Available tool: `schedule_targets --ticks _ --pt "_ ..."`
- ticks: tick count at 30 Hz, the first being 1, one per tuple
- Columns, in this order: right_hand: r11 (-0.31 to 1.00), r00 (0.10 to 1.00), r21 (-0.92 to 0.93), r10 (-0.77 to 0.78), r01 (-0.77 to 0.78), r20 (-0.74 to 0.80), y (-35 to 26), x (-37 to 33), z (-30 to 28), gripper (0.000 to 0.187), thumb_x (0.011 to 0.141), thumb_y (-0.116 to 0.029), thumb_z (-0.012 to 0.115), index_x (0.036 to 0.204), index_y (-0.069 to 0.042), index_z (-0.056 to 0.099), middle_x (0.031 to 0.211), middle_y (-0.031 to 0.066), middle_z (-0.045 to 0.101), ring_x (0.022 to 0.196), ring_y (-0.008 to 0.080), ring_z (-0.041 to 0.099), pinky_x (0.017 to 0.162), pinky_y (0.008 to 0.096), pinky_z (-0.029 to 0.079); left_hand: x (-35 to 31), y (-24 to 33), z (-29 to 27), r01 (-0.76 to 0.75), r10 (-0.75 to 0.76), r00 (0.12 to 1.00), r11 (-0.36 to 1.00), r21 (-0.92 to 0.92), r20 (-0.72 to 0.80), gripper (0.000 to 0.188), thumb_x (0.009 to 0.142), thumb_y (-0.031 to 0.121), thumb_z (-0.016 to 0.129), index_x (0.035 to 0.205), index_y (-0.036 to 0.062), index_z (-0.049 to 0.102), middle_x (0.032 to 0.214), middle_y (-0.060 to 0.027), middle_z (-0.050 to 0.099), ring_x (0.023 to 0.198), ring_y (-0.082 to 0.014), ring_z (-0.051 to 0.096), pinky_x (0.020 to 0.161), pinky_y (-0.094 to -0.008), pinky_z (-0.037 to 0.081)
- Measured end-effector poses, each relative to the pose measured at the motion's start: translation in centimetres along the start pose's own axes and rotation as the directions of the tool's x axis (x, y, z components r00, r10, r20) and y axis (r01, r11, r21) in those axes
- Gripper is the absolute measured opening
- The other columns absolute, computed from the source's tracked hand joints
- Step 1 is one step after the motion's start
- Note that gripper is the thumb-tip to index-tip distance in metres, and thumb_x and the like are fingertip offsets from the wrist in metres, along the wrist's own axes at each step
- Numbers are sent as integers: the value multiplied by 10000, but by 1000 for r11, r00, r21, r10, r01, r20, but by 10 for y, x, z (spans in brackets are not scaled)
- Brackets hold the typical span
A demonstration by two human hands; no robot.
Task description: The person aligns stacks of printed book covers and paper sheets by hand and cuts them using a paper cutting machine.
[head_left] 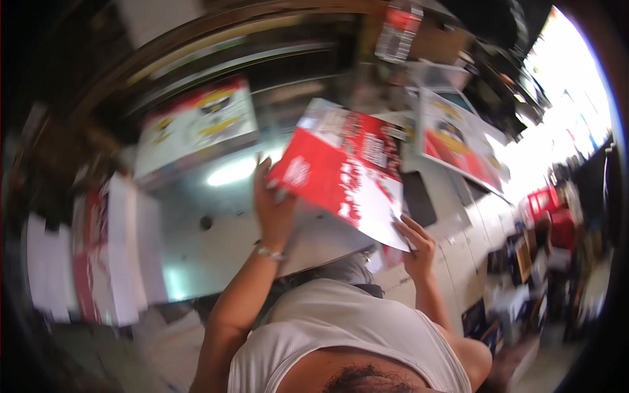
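A red-and-white printed sheet (pixel 341 187) is held in front of me, tilted, between my two hands. My left hand (pixel 274 206) grips its left end, with a bracelet on that wrist. At the lower right corner, my right hand (pixel 417 239) has its fingers closed on the sheet's edge. Just beyond the sheet shows another red printed piece (pixel 372 137), partly covered; whether the two are joined I cannot tell. Below lies a shiny metal table (pixel 229 239) with a small dark hole.
A stack of printed sheets (pixel 196 124) lies at the table's far left. More paper stacks (pixel 118 249) stand at the left edge. To the right are a white printed board (pixel 458 141) and a dark flat object (pixel 418 196). A clear bottle (pixel 398 29) stands at the back. Clutter covers the floor at right.
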State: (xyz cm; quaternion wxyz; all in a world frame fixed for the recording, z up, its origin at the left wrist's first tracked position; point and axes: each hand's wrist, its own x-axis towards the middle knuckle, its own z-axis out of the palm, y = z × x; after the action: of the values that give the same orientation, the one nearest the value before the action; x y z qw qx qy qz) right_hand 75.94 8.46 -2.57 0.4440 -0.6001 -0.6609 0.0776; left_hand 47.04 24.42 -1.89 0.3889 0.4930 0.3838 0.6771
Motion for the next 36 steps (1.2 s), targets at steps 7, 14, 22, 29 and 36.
schedule_targets --ticks 7,14,22,29,36 --pt "999 998 8 -45 46 -41 -22 -7 38 489 732 90 534 1167 -2 736 1160 202 717 1102 351 691 993 397 514 -38 32 22 586 -429 799 713 -386 421 561 1011 393 616 1435 75 432 1230 -52 604 1006 -149 615 925 -346 539" --pt "980 979 72 -189 184 74 -50 1 69 552 736 6 626 1287 18 653 1268 221 658 1127 376 663 985 437 522 -28 22 -28 260 -175 905 948 -181 387 314 979 59 562 1291 53 540 1117 -20 629 942 -78 573 824 -268 491" --pt "952 955 201 -262 233 136 -71 4 101 923 827 -620 730 1434 30 485 1330 217 607 947 313 687 838 432 545 -66 97 -231 100 -129 988 954 -284 -86 356 1005 148 603 1335 28 541 1236 -76 652 1088 -162 644 940 -339 509" --pt "911 923 363 -295 194 246 -90 30 139 897 771 -438 814 1453 28 464 1308 214 621 957 307 699 871 416 545 -119 219 -355 -246 108 729 963 -111 -675 387 1005 114 532 1388 60 522 1305 -122 633 1170 -240 634 1000 -402 520" --pt "883 849 417 -381 216 366 -103 46 170 901 703 -248 856 1474 -8 455 1315 196 616 970 306 686 911 408 530 -149 237 -470 -109 111 618 992 55 -778 373 1003 154 536 1356 32 543 1304 -133 642 1164 -262 645 990 -427 536"
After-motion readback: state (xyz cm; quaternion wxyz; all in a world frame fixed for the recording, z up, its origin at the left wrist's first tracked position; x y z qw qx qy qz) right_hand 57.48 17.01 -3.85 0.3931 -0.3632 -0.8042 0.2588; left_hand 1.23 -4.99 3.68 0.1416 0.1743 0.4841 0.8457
